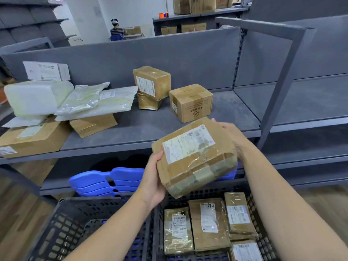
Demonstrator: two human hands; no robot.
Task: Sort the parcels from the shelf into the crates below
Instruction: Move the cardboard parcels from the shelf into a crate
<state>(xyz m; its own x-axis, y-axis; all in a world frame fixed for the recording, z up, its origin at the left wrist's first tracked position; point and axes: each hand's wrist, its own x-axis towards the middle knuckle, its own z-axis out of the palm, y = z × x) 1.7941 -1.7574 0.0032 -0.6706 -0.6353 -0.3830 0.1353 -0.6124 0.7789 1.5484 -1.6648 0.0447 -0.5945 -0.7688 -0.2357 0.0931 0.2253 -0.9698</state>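
Parcel warehouse: grey steel shelving (169, 132) w/ labelled cartons (191, 102), plastic crates (158, 223) below.

The box (180, 172) is made of creased cardboard (bound in glossy tape (208, 154)); the shelf (143, 129) is finished in matt grey metal, the crate (64, 227) in dark plastic.

Blue plastic stack (113, 180), perhaps lids; 1 person (116, 30) stands far behind.

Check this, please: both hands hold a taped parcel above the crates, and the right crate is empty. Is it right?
No: the head view shows labelled parcels in the right crate. The left hand and right hand do hold the taped parcel.
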